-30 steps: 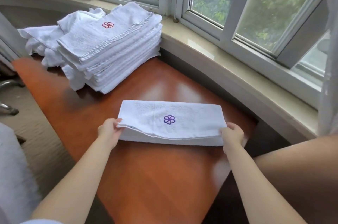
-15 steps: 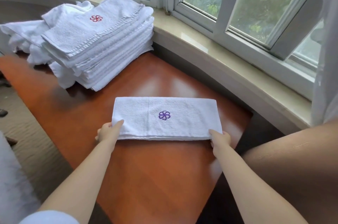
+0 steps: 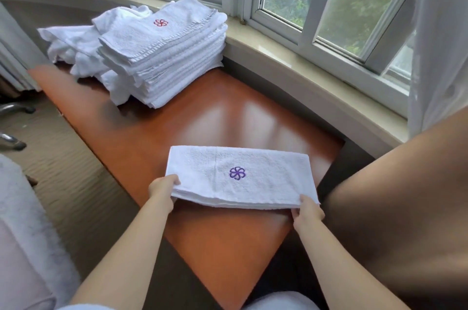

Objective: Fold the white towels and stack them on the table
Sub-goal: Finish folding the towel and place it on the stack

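I am gripping the towel (image 3: 240, 178) at both near corners, left hand (image 3: 162, 189) and right hand (image 3: 307, 211) curled on it. A moment ago it lay flat on the worktop (image 3: 202, 119); now its near edge is lifting, ready for the stack (image 3: 164, 56).

We see a glossy orange-brown wooden counter (image 3: 207, 127) set against the window wall. At its far end sits a tall stack of folded white towels (image 3: 167, 56), with a heap of unfolded white towels (image 3: 76, 48) touching it on the left. Near us lies a folded white towel (image 3: 240, 178) bearing a purple flower emblem (image 3: 237, 173).
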A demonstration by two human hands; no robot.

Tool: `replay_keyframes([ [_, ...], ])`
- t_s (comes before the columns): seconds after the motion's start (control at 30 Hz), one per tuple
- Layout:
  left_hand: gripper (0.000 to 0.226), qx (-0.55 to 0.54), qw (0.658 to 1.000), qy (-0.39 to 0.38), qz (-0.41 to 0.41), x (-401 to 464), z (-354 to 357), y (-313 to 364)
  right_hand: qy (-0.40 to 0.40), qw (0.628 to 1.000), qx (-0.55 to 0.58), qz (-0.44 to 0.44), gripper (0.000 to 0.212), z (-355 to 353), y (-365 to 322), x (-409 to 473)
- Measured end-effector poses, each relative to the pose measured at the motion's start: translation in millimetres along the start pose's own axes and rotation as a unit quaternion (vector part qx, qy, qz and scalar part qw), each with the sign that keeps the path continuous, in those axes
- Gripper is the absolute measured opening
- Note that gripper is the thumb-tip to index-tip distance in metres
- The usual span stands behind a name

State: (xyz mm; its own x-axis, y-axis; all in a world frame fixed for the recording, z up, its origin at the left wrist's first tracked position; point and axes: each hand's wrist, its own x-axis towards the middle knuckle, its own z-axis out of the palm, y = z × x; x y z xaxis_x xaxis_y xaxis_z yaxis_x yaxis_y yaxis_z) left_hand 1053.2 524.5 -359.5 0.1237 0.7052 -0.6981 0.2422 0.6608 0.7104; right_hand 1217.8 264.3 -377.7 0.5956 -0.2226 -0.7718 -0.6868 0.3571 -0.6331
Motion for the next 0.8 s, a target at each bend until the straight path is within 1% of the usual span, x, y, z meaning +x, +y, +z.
replay_keyframes([
  [0.07, 0.021, -0.048, 0.999, -0.005, -0.017, -15, -11, -11, -0.010, 0.999, 0.016, 0.026, 0.037, -18, 5, -11],
  [0.13, 0.024, -0.083, 0.994, -0.015, -0.064, -30, -25, -25, -0.021, 0.999, 0.021, 0.045, 0.035, -38, 10, -18],
  [0.17, 0.029, -0.106, 0.990, -0.028, -0.091, -37, -32, -32, -0.027, 0.998, 0.020, 0.050, 0.036, -49, 13, -21],
  [0.23, 0.052, -0.151, 0.981, -0.040, -0.116, -50, -45, -48, -0.045, 0.998, 0.012, 0.053, 0.042, -64, 16, -28],
  [0.27, 0.058, -0.170, 0.978, -0.035, -0.118, -57, -49, -55, -0.058, 0.997, 0.008, 0.052, 0.046, -69, 16, -31],
  [0.3, 0.057, -0.184, 0.976, -0.023, -0.112, -64, -52, -60, -0.074, 0.996, 0.004, 0.048, 0.048, -71, 16, -35],
  [0.33, 0.053, -0.191, 0.976, -0.015, -0.103, -71, -53, -64, -0.094, 0.995, -0.002, 0.041, 0.048, -71, 15, -40],
  [0.4, 0.045, -0.196, 0.978, -0.027, -0.072, -84, -52, -67, -0.139, 0.990, -0.019, 0.023, 0.047, -67, 13, -51],
  [0.53, 0.023, -0.180, 0.982, -0.054, 0.019, -111, -47, -55, -0.244, 0.968, -0.053, -0.028, 0.038, -52, 6, -74],
  [0.57, 0.022, -0.178, 0.982, -0.055, 0.041, -118, -48, -52, -0.277, 0.958, -0.057, -0.038, 0.034, -47, 4, -79],
  [0.67, 0.036, -0.201, 0.974, -0.061, 0.088, -139, -53, -42, -0.362, 0.929, -0.058, -0.043, 0.024, -34, -2, -97],
  [0.7, 0.037, -0.206, 0.971, -0.064, 0.102, -146, -56, -38, -0.384, 0.921, -0.059, -0.039, 0.022, -29, -3, -105],
  [0.8, 0.032, -0.206, 0.966, -0.063, 0.146, -160, -71, -23, -0.453, 0.889, -0.063, -0.035, 0.034, -13, 3, -134],
])
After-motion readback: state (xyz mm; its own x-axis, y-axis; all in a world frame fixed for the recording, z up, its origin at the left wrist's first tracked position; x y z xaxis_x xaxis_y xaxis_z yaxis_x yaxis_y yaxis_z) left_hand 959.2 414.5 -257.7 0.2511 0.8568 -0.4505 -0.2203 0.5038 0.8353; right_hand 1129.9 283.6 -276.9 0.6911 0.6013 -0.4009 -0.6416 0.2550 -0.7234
